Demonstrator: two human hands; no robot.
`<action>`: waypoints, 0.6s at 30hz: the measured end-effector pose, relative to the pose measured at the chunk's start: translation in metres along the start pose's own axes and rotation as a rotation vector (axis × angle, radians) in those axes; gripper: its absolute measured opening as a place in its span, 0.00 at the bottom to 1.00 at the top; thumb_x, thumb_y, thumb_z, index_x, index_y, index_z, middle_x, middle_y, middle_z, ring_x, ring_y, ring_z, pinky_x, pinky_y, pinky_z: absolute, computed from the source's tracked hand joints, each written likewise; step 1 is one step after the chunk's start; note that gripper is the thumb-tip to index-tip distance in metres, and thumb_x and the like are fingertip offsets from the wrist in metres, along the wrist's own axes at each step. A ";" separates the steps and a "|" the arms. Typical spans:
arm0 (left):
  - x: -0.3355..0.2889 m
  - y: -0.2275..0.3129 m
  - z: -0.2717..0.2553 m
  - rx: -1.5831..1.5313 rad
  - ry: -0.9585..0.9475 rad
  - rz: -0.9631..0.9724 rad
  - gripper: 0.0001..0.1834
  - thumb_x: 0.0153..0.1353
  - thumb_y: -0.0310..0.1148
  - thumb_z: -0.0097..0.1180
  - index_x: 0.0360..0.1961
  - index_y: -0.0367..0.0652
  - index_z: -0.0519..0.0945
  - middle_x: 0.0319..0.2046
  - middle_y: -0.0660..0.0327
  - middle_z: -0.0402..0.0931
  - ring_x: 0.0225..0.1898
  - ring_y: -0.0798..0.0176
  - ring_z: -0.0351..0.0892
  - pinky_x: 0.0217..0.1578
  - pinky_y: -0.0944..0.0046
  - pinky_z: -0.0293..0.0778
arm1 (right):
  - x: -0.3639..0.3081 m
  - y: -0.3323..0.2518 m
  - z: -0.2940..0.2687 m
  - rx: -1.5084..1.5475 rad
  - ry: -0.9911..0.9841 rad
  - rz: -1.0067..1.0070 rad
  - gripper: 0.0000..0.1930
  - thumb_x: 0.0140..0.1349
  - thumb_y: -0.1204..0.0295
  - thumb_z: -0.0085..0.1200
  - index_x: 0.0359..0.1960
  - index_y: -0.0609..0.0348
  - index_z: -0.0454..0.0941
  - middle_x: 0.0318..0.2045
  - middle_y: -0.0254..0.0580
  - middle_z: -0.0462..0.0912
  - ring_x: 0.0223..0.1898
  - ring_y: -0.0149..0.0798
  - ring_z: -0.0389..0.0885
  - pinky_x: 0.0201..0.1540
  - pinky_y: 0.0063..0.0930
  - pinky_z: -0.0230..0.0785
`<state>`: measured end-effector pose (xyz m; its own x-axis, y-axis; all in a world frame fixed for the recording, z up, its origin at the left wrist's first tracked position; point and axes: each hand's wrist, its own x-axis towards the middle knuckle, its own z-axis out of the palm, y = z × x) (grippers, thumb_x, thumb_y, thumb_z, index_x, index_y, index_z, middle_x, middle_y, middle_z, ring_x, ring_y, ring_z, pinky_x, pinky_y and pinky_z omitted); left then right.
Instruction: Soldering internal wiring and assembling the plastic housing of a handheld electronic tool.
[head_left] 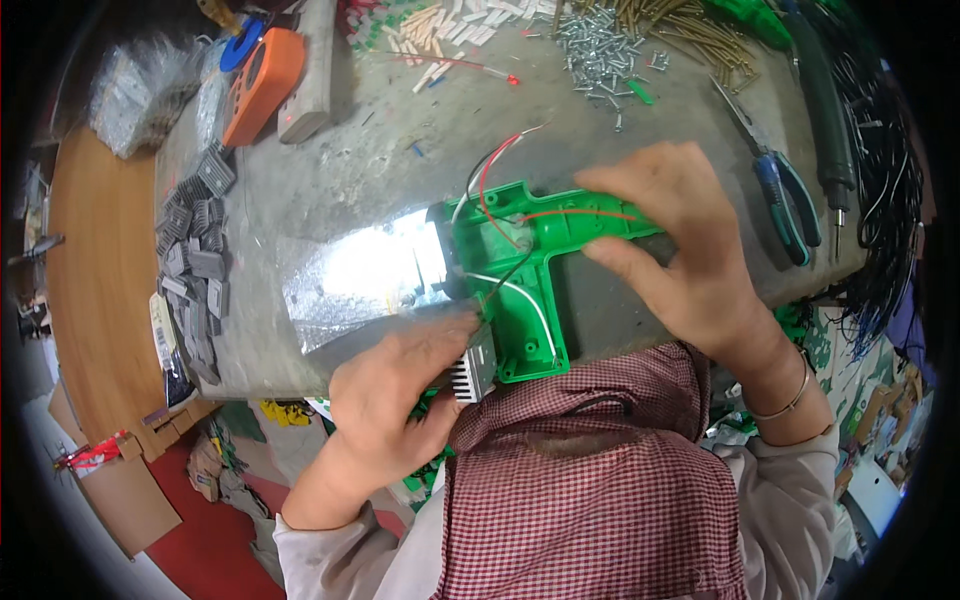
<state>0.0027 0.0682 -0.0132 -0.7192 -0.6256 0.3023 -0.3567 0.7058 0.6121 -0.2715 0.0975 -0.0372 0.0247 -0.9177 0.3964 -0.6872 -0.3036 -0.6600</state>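
Note:
A green plastic housing half (522,320), shaped like a pistol-grip casing, lies open-side up at the table's front edge. Red, white and black wires run through it, and some loose ends stick up past its far edge. My right hand (680,240) grips its right arm between thumb and fingers. My left hand (400,380) is closed on a small grey slotted block (478,372) beside the housing's lower left side; part of the block is hidden by the fingers. A shiny silver-wrapped piece (370,270) adjoins the housing's left end.
A heap of grey slotted blocks (195,265) lies at the left edge. Silver screws (600,55) and long brass-coloured screws (690,30) are piled at the back. Pliers (775,190) and a dark electric screwdriver (825,110) lie right. An orange device (264,85) stands back left.

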 end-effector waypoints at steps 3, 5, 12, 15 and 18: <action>-0.010 0.009 0.002 0.035 0.008 -0.058 0.28 0.41 0.16 0.63 0.49 0.34 0.75 0.44 0.46 0.83 0.43 0.49 0.85 0.41 0.58 0.80 | 0.000 -0.003 -0.004 0.022 -0.067 0.033 0.22 0.48 0.76 0.66 0.49 0.59 0.80 0.39 0.44 0.76 0.42 0.46 0.72 0.46 0.36 0.66; -0.011 0.011 0.001 0.040 -0.006 -0.126 0.27 0.44 0.15 0.66 0.49 0.33 0.74 0.43 0.43 0.82 0.46 0.47 0.84 0.47 0.55 0.79 | 0.000 -0.006 -0.004 -0.017 -0.079 0.029 0.22 0.48 0.76 0.67 0.49 0.58 0.80 0.39 0.44 0.77 0.41 0.47 0.72 0.45 0.36 0.66; -0.014 0.023 0.002 -0.242 0.383 -0.158 0.31 0.47 0.18 0.67 0.55 0.31 0.72 0.53 0.46 0.78 0.52 0.46 0.80 0.51 0.50 0.77 | -0.001 0.002 -0.005 -0.009 -0.095 0.009 0.23 0.49 0.75 0.66 0.50 0.58 0.79 0.38 0.44 0.77 0.41 0.47 0.73 0.45 0.37 0.66; -0.040 0.001 0.016 0.345 0.098 0.168 0.20 0.55 0.25 0.61 0.51 0.46 0.81 0.50 0.58 0.82 0.48 0.57 0.84 0.51 0.53 0.73 | 0.006 -0.003 -0.006 -0.002 -0.053 -0.058 0.23 0.49 0.75 0.66 0.50 0.58 0.79 0.39 0.44 0.78 0.42 0.49 0.73 0.47 0.38 0.66; -0.028 0.014 0.005 0.422 0.051 0.160 0.18 0.53 0.24 0.62 0.47 0.45 0.83 0.47 0.59 0.84 0.49 0.57 0.84 0.53 0.54 0.71 | 0.000 -0.013 -0.006 -0.033 -0.061 -0.076 0.20 0.50 0.72 0.66 0.47 0.56 0.80 0.36 0.40 0.76 0.38 0.46 0.72 0.42 0.38 0.66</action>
<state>0.0153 0.0972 -0.0164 -0.7583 -0.5056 0.4114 -0.4630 0.8621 0.2062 -0.2666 0.1031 -0.0246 0.1214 -0.9066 0.4042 -0.7053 -0.3653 -0.6075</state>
